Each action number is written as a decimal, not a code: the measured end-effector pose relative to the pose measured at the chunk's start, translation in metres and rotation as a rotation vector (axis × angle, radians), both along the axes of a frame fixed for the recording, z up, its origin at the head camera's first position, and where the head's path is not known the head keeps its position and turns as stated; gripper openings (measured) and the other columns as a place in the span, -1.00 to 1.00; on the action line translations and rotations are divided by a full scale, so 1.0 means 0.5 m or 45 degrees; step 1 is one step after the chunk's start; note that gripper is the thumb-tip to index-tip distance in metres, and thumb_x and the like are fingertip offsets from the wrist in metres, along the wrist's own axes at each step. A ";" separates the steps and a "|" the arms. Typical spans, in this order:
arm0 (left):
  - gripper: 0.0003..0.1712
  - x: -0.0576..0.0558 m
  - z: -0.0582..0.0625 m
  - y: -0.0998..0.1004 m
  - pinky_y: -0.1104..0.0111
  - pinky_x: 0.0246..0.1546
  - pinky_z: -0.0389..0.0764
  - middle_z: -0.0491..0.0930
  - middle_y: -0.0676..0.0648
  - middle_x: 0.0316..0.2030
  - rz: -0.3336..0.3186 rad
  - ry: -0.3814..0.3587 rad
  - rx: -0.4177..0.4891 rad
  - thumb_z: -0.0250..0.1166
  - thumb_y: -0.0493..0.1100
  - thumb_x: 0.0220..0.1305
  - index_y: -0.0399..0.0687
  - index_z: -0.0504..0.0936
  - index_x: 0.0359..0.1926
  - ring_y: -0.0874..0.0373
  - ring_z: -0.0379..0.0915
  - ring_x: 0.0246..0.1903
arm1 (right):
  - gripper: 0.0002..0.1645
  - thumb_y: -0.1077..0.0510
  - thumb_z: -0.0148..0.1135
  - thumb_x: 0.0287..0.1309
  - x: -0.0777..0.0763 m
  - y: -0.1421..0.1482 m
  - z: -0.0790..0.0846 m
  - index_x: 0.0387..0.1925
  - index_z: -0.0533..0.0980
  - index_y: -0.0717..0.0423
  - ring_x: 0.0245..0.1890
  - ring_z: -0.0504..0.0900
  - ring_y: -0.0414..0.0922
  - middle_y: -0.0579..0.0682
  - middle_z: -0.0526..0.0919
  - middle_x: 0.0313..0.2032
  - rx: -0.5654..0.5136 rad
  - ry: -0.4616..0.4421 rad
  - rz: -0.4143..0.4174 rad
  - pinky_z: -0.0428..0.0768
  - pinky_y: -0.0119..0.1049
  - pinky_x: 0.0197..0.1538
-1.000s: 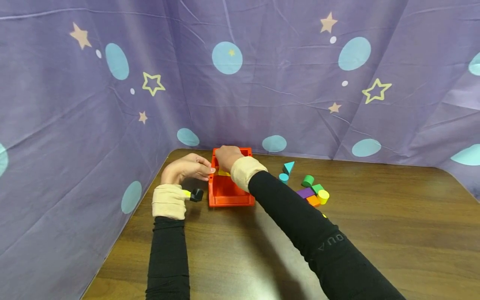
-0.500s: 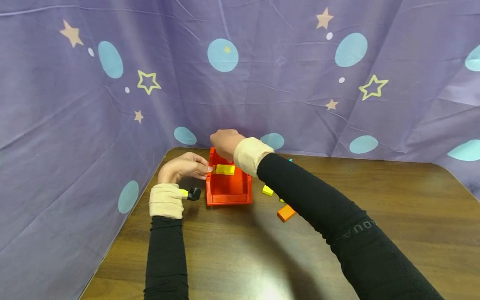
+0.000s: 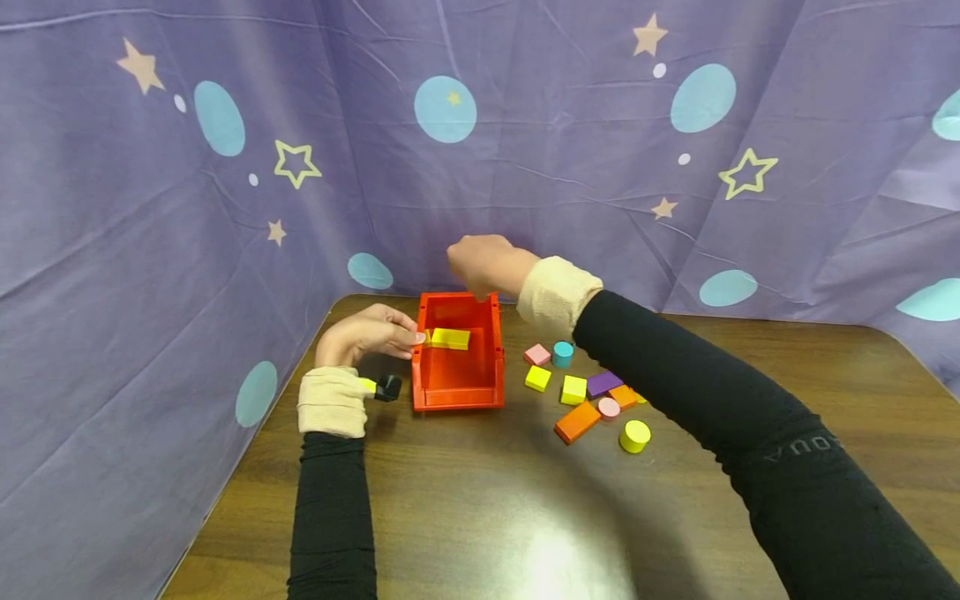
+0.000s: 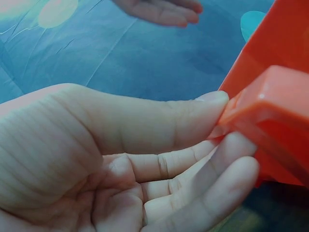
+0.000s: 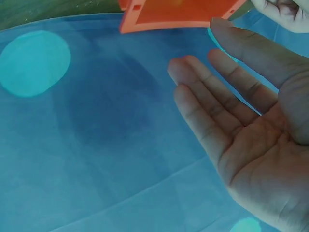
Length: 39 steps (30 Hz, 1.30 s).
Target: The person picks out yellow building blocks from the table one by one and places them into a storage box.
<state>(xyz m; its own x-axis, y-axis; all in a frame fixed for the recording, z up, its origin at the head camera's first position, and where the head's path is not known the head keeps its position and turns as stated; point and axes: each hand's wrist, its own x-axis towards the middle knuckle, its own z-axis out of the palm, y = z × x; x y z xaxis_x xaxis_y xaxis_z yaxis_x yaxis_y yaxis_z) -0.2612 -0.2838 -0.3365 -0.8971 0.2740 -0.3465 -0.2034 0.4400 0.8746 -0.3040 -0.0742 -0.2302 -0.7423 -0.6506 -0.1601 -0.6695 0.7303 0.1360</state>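
A red plastic bin (image 3: pixel 459 398) stands at the back of the table, its low front towards me. My left hand (image 3: pixel 371 335) pinches the bin's left wall; in the left wrist view the thumb and fingertips grip the red rim (image 4: pixel 277 92). Inside the bin lies a yellow rectangular block (image 3: pixel 451 338), with a bit of yellow beside it near the left fingertips. Above the bin's back right corner hovers my right hand (image 3: pixel 491 262). Its fingers are extended and the palm holds nothing in the right wrist view, where the bin's edge (image 5: pixel 169 24) shows beyond the fingertips.
Right of the bin, several loose toy blocks lie on the wooden table (image 3: pixel 450 500): an orange block (image 3: pixel 577 422), a yellow cylinder (image 3: pixel 635 436), a blue cylinder (image 3: pixel 562 354), a pink block (image 3: pixel 537 355) and others. My right forearm crosses above some. A purple curtain (image 3: pixel 570 183) hangs close behind.
My right hand has risen out of the bin and moved right, uncovering the yellow block inside. More loose blocks show as the forearm shifts. My left hand keeps its grip.
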 end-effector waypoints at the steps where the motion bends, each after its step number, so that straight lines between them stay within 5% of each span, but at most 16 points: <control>1: -0.72 0.000 0.000 0.000 -0.04 0.25 0.60 0.67 0.04 -0.36 0.001 -0.003 0.005 0.24 -0.32 0.37 -0.46 0.47 0.00 0.22 0.65 -0.32 | -0.69 0.42 0.23 0.08 0.001 0.011 0.002 -0.59 0.42 0.01 -0.42 0.36 -0.14 -0.10 0.42 -0.50 -0.022 -0.002 0.010 0.57 -0.23 -0.39; 10: -0.73 0.000 0.003 0.003 -0.05 0.27 0.58 0.66 0.02 -0.35 0.008 -0.007 0.016 0.24 -0.34 0.36 -0.45 0.46 0.00 0.21 0.65 -0.32 | -0.52 0.48 0.14 0.02 0.010 0.107 0.010 -0.70 0.18 -0.05 -0.49 0.16 -0.16 -0.13 0.15 -0.61 -0.143 0.010 0.065 0.19 -0.31 -0.47; 17: -0.71 0.000 0.004 0.002 -0.01 0.24 0.62 0.67 -0.07 -0.27 -0.002 0.001 0.000 0.25 -0.33 0.35 -0.45 0.47 0.00 0.21 0.65 -0.31 | -0.78 0.35 0.45 0.01 0.027 0.170 -0.005 -0.30 0.62 0.08 -0.25 0.61 -0.02 0.03 0.69 -0.26 -0.154 -0.009 0.076 0.68 -0.08 -0.18; 22: -0.70 -0.001 0.002 0.002 -0.04 0.27 0.59 0.68 -0.11 -0.23 0.002 -0.001 -0.013 0.25 -0.32 0.35 -0.46 0.48 0.01 0.21 0.66 -0.30 | -0.72 0.31 0.50 0.04 0.048 0.208 -0.023 -0.16 0.67 0.13 -0.17 0.70 0.02 0.08 0.75 -0.16 -0.203 -0.007 0.154 0.74 -0.04 -0.11; 26: -0.71 -0.002 -0.001 0.002 -0.02 0.24 0.62 0.68 -0.04 -0.28 0.000 0.006 -0.013 0.25 -0.32 0.35 -0.46 0.48 0.00 0.21 0.65 -0.30 | -0.82 0.34 0.50 0.03 0.068 0.233 -0.034 -0.37 0.62 0.10 -0.39 0.52 -0.09 -0.08 0.54 -0.47 -0.228 -0.032 0.183 0.57 -0.24 -0.36; 30: -0.71 -0.001 0.000 0.003 0.01 0.21 0.64 0.66 0.01 -0.32 0.001 0.009 -0.008 0.25 -0.32 0.34 -0.45 0.48 -0.01 0.22 0.65 -0.31 | -0.71 0.30 0.55 0.01 0.081 0.255 -0.043 -0.51 0.52 0.06 -0.49 0.32 -0.13 -0.12 0.24 -0.57 -0.222 -0.060 0.183 0.34 -0.33 -0.45; 36: -0.64 0.001 0.001 0.000 0.01 0.25 0.62 0.69 -0.03 -0.26 0.001 0.007 -0.012 0.26 -0.30 0.35 -0.49 0.48 0.06 0.23 0.65 -0.29 | -0.82 0.26 0.53 0.05 0.078 0.285 -0.065 -0.33 0.64 0.09 -0.40 0.61 -0.10 -0.05 0.69 -0.39 -0.265 -0.107 0.179 0.69 -0.19 -0.28; 39: -0.62 0.001 0.001 0.000 0.03 0.23 0.63 0.70 -0.02 -0.27 -0.006 0.006 -0.009 0.26 -0.29 0.35 -0.50 0.48 0.07 0.23 0.65 -0.29 | -0.82 0.27 0.53 0.06 0.080 0.299 -0.079 -0.30 0.65 0.10 -0.34 0.68 -0.09 -0.01 0.74 -0.33 -0.307 -0.148 0.176 0.74 -0.17 -0.21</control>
